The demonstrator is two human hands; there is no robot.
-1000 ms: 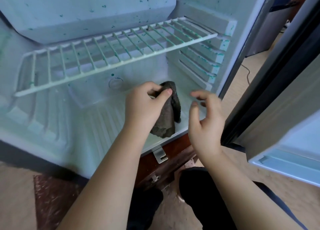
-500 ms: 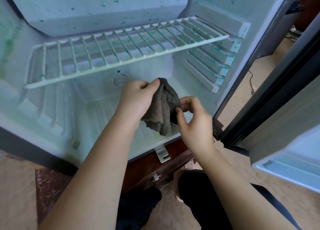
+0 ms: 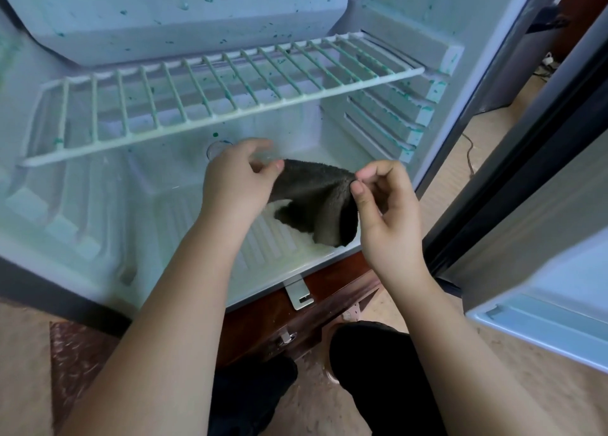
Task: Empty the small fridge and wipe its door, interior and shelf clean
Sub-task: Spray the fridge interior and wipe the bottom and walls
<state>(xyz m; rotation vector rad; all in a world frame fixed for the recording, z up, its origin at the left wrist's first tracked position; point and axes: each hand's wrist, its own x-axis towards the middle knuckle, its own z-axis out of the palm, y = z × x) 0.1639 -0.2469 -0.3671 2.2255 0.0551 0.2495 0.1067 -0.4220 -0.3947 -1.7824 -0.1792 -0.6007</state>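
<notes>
The small fridge stands open before me, its white interior speckled with green stains. A white wire shelf spans it at mid height, also stained green. A dark grey cloth hangs stretched between my hands in front of the fridge floor. My left hand pinches the cloth's left corner. The right corner is pinched by my right hand between thumb and forefinger. The open fridge door stands at the right.
The fridge sits on a dark wooden cabinet with a metal hinge bracket at its front edge. My knees in black trousers are below. A cable lies on the beige floor at the right.
My right hand took hold of the cloth, and both hands drew apart, spreading the bunched cloth open between them.
</notes>
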